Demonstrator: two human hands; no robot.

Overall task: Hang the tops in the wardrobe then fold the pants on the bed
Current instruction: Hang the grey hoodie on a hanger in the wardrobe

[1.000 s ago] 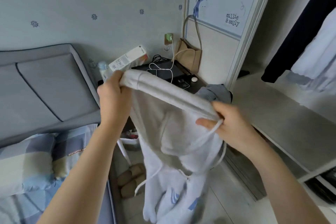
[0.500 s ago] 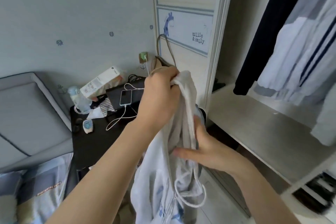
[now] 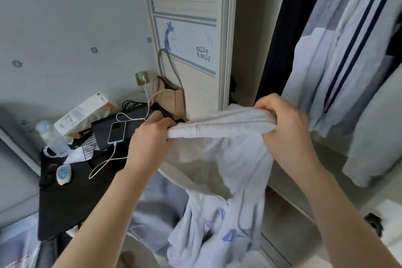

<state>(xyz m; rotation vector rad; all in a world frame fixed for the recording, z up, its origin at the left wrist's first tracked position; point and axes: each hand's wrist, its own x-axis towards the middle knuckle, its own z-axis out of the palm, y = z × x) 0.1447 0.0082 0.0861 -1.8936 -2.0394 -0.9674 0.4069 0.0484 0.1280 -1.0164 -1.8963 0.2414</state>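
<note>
White hoodie (image 3: 219, 128) now stretched between separated hands (image 3: 150, 137), previously bunched.

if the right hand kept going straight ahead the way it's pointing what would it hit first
Probably the pale striped shirt hanging in the wardrobe, just beyond the right hand gripping the white hoodie; depth is hard to judge.

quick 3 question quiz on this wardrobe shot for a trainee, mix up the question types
1. True or false: both hands grip the white hooded top.
2. What is the phone on the black nightstand plugged into? A) a white cable B) nothing C) a black cable
3. Fill in: the beige bag stands beside the wardrobe ____.

Key
1. True: the left hand and right hand stretch its hood edge between them.
2. A
3. door
</note>
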